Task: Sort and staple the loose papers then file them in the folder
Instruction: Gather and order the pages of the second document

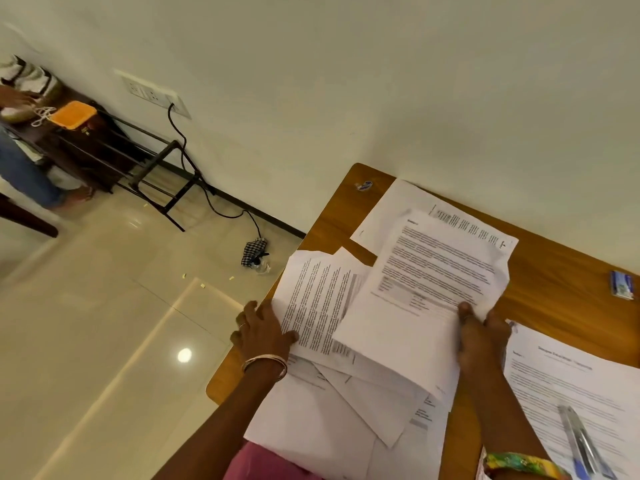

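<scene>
Several loose printed papers point(325, 299) lie fanned and overlapping on the wooden table point(554, 271). My right hand point(481, 337) pinches the right edge of the top sheet point(426, 282), thumb on top. Flat on the left edge of the pile rests my left hand point(263, 327), fingers spread over a printed page. Another printed sheet point(568, 382) lies at the right with a silver and blue stapler point(581, 441) on it. A folder does not show in this view.
A small blue box point(623, 284) sits at the table's right near the wall. The table's left edge drops to a tiled floor with a checked cloth point(254, 252) and a cable. A metal rack point(149, 168) and another person stand far left.
</scene>
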`<state>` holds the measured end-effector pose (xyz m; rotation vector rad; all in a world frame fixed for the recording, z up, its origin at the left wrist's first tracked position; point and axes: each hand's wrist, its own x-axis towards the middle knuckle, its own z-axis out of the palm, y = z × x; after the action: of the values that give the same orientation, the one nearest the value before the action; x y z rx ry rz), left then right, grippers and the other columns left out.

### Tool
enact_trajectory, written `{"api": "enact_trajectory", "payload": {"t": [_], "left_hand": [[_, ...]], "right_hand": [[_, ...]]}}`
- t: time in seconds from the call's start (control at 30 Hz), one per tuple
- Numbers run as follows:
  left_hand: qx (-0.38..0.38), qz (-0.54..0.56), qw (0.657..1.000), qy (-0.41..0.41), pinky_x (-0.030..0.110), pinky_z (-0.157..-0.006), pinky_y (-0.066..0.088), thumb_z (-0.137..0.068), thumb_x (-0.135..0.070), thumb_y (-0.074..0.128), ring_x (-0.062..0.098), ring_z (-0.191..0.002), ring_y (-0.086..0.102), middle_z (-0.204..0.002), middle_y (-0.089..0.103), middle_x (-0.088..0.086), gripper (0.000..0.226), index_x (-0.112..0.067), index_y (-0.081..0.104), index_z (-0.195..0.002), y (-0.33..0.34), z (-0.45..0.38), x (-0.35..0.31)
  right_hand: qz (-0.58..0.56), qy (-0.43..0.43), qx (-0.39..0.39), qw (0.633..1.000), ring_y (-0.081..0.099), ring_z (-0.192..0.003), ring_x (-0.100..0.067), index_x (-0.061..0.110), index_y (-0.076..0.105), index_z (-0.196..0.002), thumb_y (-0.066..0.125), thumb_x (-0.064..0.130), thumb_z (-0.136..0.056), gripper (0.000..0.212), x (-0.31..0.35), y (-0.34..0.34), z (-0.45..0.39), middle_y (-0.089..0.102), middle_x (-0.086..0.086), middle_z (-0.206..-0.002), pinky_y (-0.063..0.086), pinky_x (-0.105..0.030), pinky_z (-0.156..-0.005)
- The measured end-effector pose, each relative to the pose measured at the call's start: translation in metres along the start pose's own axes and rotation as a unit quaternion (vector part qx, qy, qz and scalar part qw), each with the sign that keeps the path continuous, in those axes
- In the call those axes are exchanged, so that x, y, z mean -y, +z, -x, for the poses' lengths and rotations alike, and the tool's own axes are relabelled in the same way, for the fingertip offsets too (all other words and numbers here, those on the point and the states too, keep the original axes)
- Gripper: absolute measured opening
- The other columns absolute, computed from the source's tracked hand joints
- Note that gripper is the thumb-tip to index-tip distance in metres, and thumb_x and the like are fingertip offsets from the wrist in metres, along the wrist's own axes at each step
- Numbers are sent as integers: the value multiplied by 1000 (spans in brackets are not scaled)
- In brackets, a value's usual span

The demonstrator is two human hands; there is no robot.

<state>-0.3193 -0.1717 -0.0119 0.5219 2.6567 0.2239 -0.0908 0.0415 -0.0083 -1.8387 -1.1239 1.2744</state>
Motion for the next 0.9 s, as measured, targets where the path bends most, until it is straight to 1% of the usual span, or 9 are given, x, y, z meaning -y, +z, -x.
{"api": "enact_trajectory", "payload": {"t": [0.13, 0.3, 0.37, 0.47, 0.6, 0.7, 0.77, 0.83, 0.9], "left_hand": [[11, 29, 998, -50, 48, -98, 36, -68, -45, 76, 31, -122, 40, -127, 46, 7, 78, -26, 37, -134, -7, -9, 18], [6, 181, 981, -70, 45, -88, 49, -65, -23, 83, 27, -98, 59, -105, 64, 6, 53, -19, 59, -111, -26, -34, 34], [-27, 238, 970, -52, 39, -84, 50, -65, -8, 80, 26, -92, 59, -100, 65, 8, 43, -15, 63, -105, -37, -39, 29], [-18, 293, 956, 9, 34, -80, 52, -71, 0, 73, 21, -84, 60, -91, 65, 2, 31, -17, 69, -96, -51, -47, 17], [23, 302, 951, 62, 12, -67, 45, -78, 3, 67, 12, -79, 58, -91, 64, -4, 27, -14, 72, -97, -54, -58, -3], [44, 324, 943, 58, 15, -78, 51, -83, 2, 62, 11, -87, 59, -106, 66, 0, 31, -14, 69, -109, -48, -66, -17], [50, 331, 941, 51, 27, -92, 48, -87, 2, 56, 12, -95, 58, -114, 66, 3, 39, -16, 61, -121, -41, -67, -22], [39, 327, 944, 36, 32, -98, 44, -90, -1, 53, 17, -106, 59, -120, 63, 5, 44, -17, 52, -130, -36, -64, -24], [19, 307, 950, 48, 38, -100, 44, -88, 0, 56, 24, -112, 57, -127, 58, 8, 49, -15, 48, -134, -29, -59, -21]], "right_hand": [[32, 16, -18, 999, 62, -97, -28, 16, 62, -110, 67, 27, -86, 27, -7, -5, -7, 66, -6, -107, 50, -52, -90], [107, -50, 39, 992, 58, -102, -26, 14, 58, -119, 63, 32, -89, 36, 2, -1, 0, 62, -4, -113, 48, -40, -89], [147, -68, 85, 983, 53, -117, -31, 10, 51, -131, 63, 33, -88, 50, 7, 4, -2, 56, -9, -130, 45, -46, -98], [228, -134, 148, 953, 48, -123, -36, 8, 48, -132, 62, 18, -90, 46, 12, 17, -1, 53, -13, -134, 41, -49, -102], [441, -295, 48, 846, 39, -122, -43, 6, 36, -140, 71, 13, -78, 71, 14, 41, 20, 44, -24, -134, 38, -55, -95], [458, -432, 150, 762, 41, -124, -39, 12, 43, -136, 70, 30, -79, 65, 8, 62, 50, 46, -19, -137, 42, -53, -91], [502, -501, 255, 658, 39, -129, -33, 25, 46, -133, 48, 52, -84, 56, -9, 73, 64, 45, -8, -142, 39, -54, -95], [572, -522, 305, 554, 38, -134, -30, 37, 44, -132, 31, 64, -81, 59, -28, 78, 67, 43, 0, -146, 28, -56, -101], [611, -499, 298, 538, 38, -134, -31, 41, 42, -133, 27, 65, -80, 60, -39, 77, 64, 41, 0, -147, 22, -58, -101]]}}
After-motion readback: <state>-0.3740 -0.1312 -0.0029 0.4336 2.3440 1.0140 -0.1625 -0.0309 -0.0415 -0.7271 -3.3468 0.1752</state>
